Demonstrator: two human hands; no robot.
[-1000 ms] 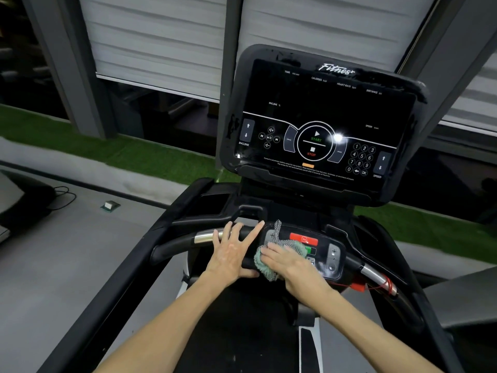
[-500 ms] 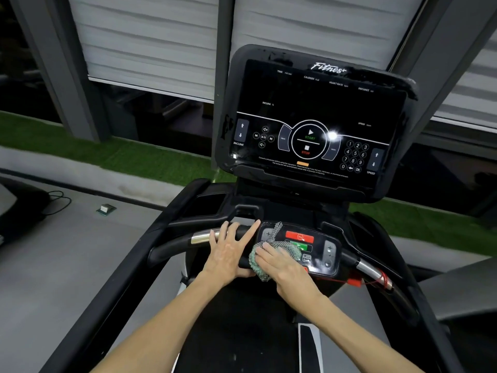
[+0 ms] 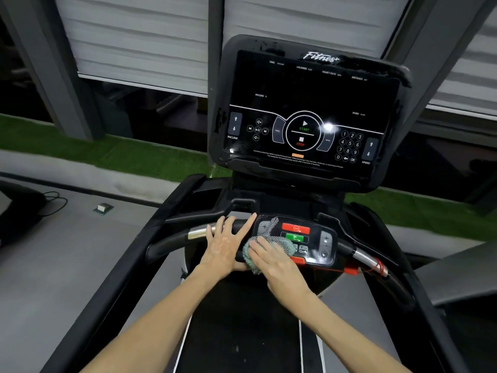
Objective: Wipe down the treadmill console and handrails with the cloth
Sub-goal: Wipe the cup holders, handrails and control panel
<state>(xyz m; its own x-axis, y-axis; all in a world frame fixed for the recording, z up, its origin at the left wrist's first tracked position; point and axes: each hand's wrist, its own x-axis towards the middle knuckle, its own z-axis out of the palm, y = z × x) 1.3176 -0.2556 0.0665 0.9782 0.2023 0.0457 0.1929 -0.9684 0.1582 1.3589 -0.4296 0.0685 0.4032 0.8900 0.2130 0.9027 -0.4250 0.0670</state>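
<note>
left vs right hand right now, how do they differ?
The left hand lies bare on the handrail with its fingers spread. The right hand presses the cloth, fingers closer together. The left hand sits beside the control panel, while the right hand is over its left end. Both are palm-down with straight fingers.

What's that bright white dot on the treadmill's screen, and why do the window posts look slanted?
Head view: the dot is glare, a light reflecting off the glossy console screen. Head view, edges: the wide-angle lens tilts the window posts and spreads the frame outward. Head view overall: the lighting is dim, and the dark belt shows little detail.
</note>
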